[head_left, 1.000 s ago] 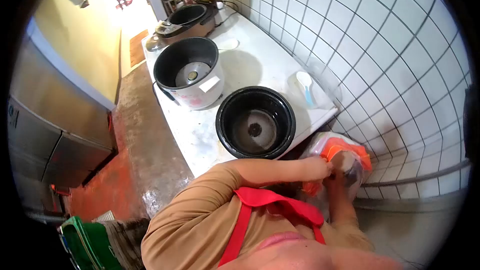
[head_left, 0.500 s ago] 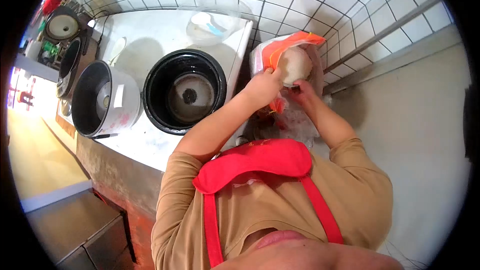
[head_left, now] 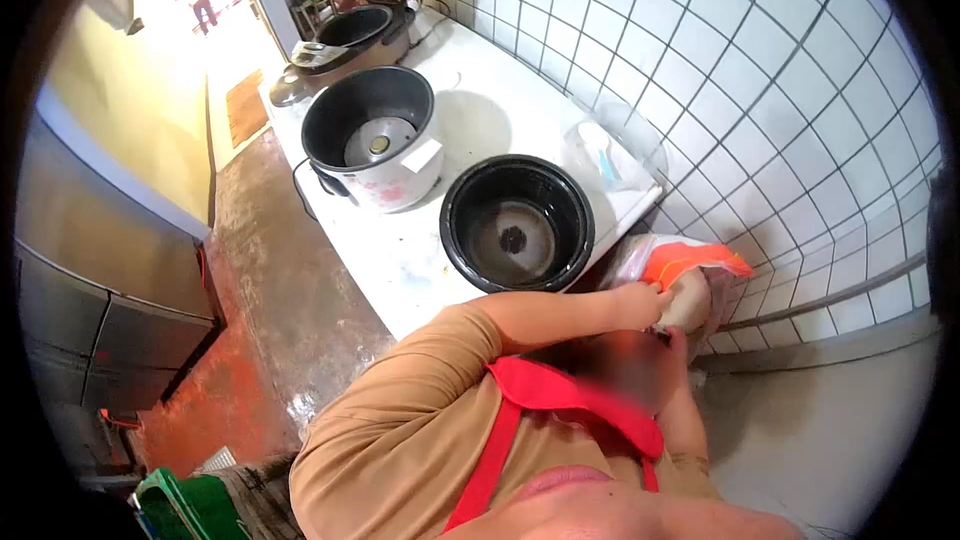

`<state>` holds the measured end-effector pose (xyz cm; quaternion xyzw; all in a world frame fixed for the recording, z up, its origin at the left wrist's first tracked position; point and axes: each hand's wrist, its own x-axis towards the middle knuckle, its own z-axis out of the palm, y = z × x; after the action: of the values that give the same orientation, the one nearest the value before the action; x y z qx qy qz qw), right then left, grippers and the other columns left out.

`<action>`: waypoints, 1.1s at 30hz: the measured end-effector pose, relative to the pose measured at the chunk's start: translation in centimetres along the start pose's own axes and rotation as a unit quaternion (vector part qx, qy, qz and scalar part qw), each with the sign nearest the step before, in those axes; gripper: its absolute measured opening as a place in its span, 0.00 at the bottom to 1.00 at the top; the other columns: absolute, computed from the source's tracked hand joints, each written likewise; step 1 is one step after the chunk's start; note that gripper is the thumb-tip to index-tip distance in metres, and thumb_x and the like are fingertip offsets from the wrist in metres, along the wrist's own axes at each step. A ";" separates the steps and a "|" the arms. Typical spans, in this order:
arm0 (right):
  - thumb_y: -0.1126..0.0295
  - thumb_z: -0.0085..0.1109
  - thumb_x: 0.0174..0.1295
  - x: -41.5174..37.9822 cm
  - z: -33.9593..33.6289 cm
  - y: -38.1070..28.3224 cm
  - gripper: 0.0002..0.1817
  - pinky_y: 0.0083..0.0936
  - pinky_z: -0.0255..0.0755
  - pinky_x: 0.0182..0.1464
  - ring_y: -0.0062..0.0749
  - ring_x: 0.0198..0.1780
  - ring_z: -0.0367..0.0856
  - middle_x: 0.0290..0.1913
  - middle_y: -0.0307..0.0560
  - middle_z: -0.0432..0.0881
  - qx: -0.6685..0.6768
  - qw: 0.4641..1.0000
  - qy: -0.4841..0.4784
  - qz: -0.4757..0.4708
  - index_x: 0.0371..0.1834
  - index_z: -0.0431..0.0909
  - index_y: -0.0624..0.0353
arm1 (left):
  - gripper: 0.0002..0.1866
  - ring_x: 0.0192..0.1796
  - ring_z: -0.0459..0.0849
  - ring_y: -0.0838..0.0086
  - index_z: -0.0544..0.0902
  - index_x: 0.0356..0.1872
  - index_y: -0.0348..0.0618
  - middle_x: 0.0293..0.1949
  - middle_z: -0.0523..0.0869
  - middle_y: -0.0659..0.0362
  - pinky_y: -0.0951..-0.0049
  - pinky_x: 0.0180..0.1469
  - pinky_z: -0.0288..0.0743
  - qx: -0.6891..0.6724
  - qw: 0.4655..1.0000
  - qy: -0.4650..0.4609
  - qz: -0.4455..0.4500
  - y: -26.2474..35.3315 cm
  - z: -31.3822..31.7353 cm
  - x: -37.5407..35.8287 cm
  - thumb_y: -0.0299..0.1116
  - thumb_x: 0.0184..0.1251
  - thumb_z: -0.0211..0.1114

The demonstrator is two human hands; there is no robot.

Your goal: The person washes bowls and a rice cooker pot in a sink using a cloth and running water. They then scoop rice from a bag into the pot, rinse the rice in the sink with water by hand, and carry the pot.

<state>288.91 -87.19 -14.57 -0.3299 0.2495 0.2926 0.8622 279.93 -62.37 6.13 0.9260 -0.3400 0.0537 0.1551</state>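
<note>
An orange and clear plastic bag (head_left: pixel 690 260) with pale contents that look like rice (head_left: pixel 686 300) stands beside the counter's end. My left hand (head_left: pixel 640 304) is closed on the bag's near edge, fingers pinching the plastic. Just below it, my right hand (head_left: pixel 678 348) is curled at the bag's mouth against the pale contents. A small dark thing shows at its fingertips, but I cannot tell what it is. A blurred patch covers part of the area in front of my red apron (head_left: pixel 540 392).
Nearest on the white counter (head_left: pixel 400 285) is a black inner pot (head_left: pixel 515 280) with a little water. Beside it stands a white rice cooker body (head_left: pixel 390 185); another cooker (head_left: pixel 350 55) has its lid raised. A clear bowl (head_left: pixel 635 130) holds a spoon (head_left: pixel 600 140). Tiled wall (head_left: pixel 720 70) runs behind.
My view has swung left, bringing more floor and a green bin into sight, so the counter and bag appear shifted right and lower. Both hands stay at the bag.
</note>
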 end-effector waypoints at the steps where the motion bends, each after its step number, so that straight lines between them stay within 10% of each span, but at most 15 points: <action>1: 0.82 0.48 0.40 -1.3 0.9 -0.4 0.26 0.39 0.75 0.50 0.48 0.49 0.74 0.48 0.53 0.74 -0.009 1.000 -0.009 0.015 0.49 0.68 0.67 | 0.20 0.37 0.77 0.55 0.72 0.48 0.32 0.37 0.74 0.45 0.60 0.38 0.74 -0.017 1.000 0.010 -0.022 0.1 0.0 0.0 0.30 0.52 0.55; 4: 0.82 0.48 0.40 -2.6 1.5 0.1 0.24 0.38 0.76 0.47 0.48 0.46 0.75 0.47 0.54 0.74 0.017 0.997 -0.069 0.015 0.47 0.68 0.68 | 0.29 0.37 0.77 0.53 0.60 0.59 0.34 0.37 0.74 0.43 0.59 0.36 0.74 -0.025 0.996 0.086 -0.016 -0.7 2.0 -0.1 0.29 0.53 0.54; 12: 0.81 0.47 0.44 -4.2 -1.1 -1.6 0.20 0.33 0.77 0.42 0.42 0.44 0.77 0.42 0.51 0.77 -0.076 0.994 0.048 0.059 0.44 0.71 0.65 | 0.12 0.38 0.80 0.63 0.83 0.33 0.36 0.63 0.60 0.45 0.66 0.34 0.78 0.058 0.994 0.091 -0.034 -0.7 0.1 -1.8 0.29 0.48 0.56; 18: 0.81 0.45 0.46 -6.2 1.0 0.7 0.20 0.39 0.76 0.41 0.45 0.45 0.74 0.45 0.52 0.75 0.053 0.996 0.043 -0.064 0.46 0.70 0.61 | 0.22 0.39 0.79 0.58 0.74 0.51 0.38 0.54 0.72 0.49 0.64 0.38 0.76 -0.014 0.994 0.073 -0.085 -0.9 0.5 -0.7 0.30 0.50 0.55; 25: 0.79 0.51 0.45 -13.3 6.0 0.5 0.10 0.30 0.75 0.24 0.39 0.26 0.74 0.29 0.48 0.74 -0.010 0.994 0.113 0.007 0.33 0.69 0.62 | 0.09 0.58 0.70 0.52 0.82 0.33 0.40 0.66 0.58 0.49 0.63 0.48 0.75 0.020 0.997 0.064 -0.030 -1.0 -0.5 -1.1 0.28 0.51 0.56; 33: 0.78 0.52 0.46 -13.7 4.7 0.7 0.05 0.29 0.75 0.21 0.36 0.24 0.74 0.25 0.45 0.74 -0.035 0.991 0.126 0.010 0.28 0.70 0.61 | 0.14 0.59 0.69 0.54 0.77 0.40 0.39 0.66 0.58 0.52 0.64 0.53 0.72 -0.050 0.997 0.061 -0.003 -2.4 -0.1 -1.0 0.21 0.49 0.54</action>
<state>279.89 -88.06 -3.27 -0.3917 0.3487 0.2660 0.8089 280.69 -59.97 5.38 0.9129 -0.3295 0.0926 0.2223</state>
